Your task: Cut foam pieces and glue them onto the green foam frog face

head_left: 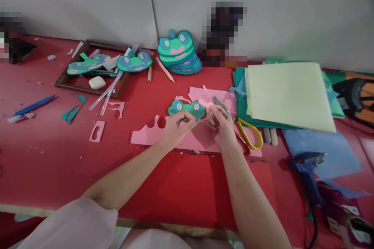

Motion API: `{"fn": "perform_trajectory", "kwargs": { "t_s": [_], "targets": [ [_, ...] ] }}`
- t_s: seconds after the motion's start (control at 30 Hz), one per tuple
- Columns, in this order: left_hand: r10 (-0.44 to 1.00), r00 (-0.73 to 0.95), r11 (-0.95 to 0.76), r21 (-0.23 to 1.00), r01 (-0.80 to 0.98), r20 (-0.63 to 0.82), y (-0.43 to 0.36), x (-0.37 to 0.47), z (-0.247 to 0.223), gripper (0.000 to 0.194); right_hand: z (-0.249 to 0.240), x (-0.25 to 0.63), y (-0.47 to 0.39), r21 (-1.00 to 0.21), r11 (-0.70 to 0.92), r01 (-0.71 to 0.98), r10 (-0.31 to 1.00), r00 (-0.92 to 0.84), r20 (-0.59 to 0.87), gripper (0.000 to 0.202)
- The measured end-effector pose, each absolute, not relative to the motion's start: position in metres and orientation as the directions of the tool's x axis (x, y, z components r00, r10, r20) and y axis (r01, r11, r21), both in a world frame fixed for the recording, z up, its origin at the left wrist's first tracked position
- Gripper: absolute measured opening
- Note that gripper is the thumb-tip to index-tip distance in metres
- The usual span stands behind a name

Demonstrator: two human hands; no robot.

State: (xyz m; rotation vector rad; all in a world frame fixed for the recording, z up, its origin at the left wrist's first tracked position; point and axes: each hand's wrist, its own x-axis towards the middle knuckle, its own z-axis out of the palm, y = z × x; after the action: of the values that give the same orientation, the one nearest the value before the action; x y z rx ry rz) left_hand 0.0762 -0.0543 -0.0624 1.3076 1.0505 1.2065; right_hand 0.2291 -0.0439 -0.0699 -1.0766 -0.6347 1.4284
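Note:
My right hand (222, 123) pinches a small pale pink cutout (205, 103), its fingers closed. Close by on the left, my left hand (179, 126) has thumb and fingers drawn together; a small greyish bit shows at the tips, too small to name. Just behind the left hand lies a green frog-face cutout (183, 107) with blue and pale eyes, partly covered by the fingers. Both hands are above a cut-up pink sheet (146, 135). Scissors (253, 135) with yellow and red handles lie beside the right hand, partly hidden by it.
Finished-looking frog faces (175, 46) are stacked by the wall. A brown frame (87, 87) holds more faces, glue sticks and an eraser (97, 82). Pale yellow sheets (289, 95) lie right, with a blue glue gun (306, 175) nearer me. A blue pen (34, 106) lies left.

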Motion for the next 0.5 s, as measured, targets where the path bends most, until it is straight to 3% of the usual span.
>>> {"fn": "perform_trajectory", "kwargs": {
  "t_s": [0.33, 0.5],
  "targets": [
    [0.987, 0.107, -0.129, 0.989, 0.079, 0.120, -0.055, 0.077, -0.074, 0.011, -0.072, 0.229, -0.044, -0.879, -0.176, -0.444, 0.965, 0.098, -0.242, 0.024],
    [0.989, 0.096, -0.114, 0.992, 0.052, 0.109, -0.057, 0.078, -0.064, 0.018, -0.070, 0.228, -0.044, -0.868, -0.173, -0.465, 0.966, 0.090, -0.241, 0.023]
  ]
}}
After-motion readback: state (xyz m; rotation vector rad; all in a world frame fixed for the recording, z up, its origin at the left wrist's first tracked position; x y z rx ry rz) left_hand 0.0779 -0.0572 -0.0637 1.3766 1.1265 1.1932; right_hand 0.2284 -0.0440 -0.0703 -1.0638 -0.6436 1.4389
